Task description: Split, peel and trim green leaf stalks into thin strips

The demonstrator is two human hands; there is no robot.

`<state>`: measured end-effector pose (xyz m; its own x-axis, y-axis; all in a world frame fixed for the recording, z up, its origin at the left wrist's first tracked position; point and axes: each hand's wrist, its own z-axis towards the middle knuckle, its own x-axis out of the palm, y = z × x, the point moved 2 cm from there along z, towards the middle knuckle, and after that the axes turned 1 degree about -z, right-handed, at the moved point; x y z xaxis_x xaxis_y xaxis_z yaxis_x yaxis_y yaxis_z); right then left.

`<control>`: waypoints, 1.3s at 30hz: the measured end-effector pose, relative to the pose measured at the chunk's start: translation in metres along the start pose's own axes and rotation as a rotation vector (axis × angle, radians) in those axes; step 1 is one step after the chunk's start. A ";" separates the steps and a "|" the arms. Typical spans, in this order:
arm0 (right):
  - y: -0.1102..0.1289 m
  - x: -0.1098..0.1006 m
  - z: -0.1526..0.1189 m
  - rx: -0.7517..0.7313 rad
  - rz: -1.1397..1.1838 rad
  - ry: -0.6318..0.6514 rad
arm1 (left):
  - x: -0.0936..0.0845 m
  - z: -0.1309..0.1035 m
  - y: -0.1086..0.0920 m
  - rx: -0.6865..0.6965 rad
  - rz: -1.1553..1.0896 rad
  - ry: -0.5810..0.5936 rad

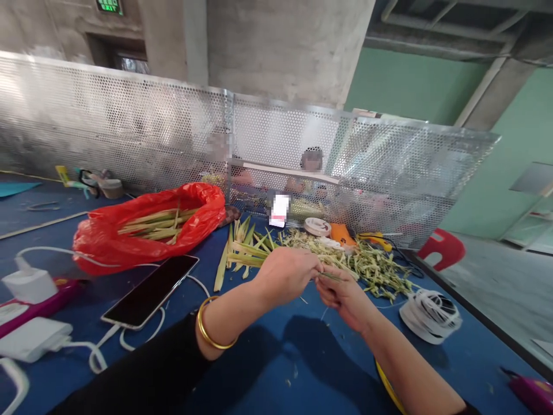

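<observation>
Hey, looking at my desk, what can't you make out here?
All in the head view:
- Green strip: mostly covered by the left hand and right hand.
- Yellow curved thing: hidden by the right forearm, cut off by the bottom edge.
- Bright screen: blurred, unreadable.
- People opposite: blurred, obscured by the perforated panel.

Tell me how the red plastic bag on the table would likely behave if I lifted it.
The bag looks thin and crinkled, so it would probably sag and crumple. Its mouth gapes wide, so the loose leaves inside might spill if it tilted. If those leaves are all it holds, it's likely light for its size.
</observation>
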<state>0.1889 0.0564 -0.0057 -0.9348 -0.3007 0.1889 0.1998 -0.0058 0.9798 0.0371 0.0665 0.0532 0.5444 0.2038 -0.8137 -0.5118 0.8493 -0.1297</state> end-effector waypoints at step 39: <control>0.023 0.052 -0.033 -0.742 -0.957 -0.127 | 0.009 -0.004 0.013 -0.141 0.115 -0.002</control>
<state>0.1546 0.0095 0.0241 -0.8100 0.2194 -0.5439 -0.5060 -0.7304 0.4588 0.0329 0.0771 0.0423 0.4781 0.2971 -0.8265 -0.6592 0.7432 -0.1142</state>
